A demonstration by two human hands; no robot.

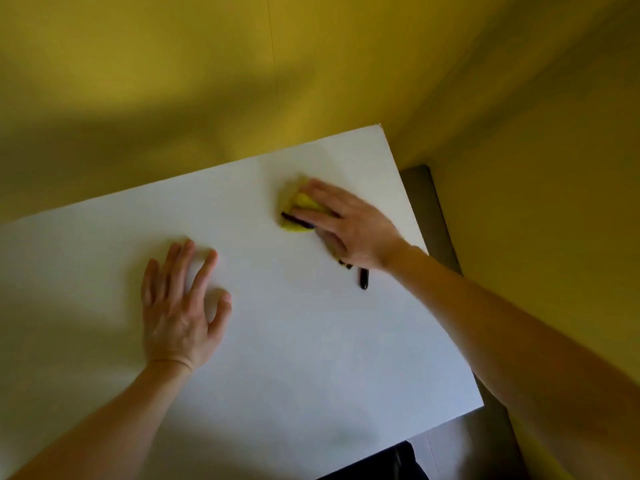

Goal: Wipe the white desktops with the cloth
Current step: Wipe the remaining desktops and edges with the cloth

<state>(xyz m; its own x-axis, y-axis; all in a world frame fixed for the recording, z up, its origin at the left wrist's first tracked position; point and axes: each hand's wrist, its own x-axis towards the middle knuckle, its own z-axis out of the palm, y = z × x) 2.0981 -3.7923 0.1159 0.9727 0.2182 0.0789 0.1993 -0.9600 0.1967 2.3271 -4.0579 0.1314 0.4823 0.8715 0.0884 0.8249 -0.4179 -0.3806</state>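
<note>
**A:** Where's the cloth?

**B:** On the desk, bunched under the right hand. Yellow folds poke out past the fingertips.

**A:** Gripped?

**B:** Pressed. The fingers lie fairly straight, spread over it. The left hand rests flat on the desk, fingers splayed, holding nothing, well apart from the cloth.

**A:** How will it handle?

**B:** Soft and light, I'd judge. It crumples and could slide out from under the palm. Best to press on its middle with the folds tucked beneath the fingers. A small dark piece lies just behind the wrist, but I can't tell what it is.
</note>
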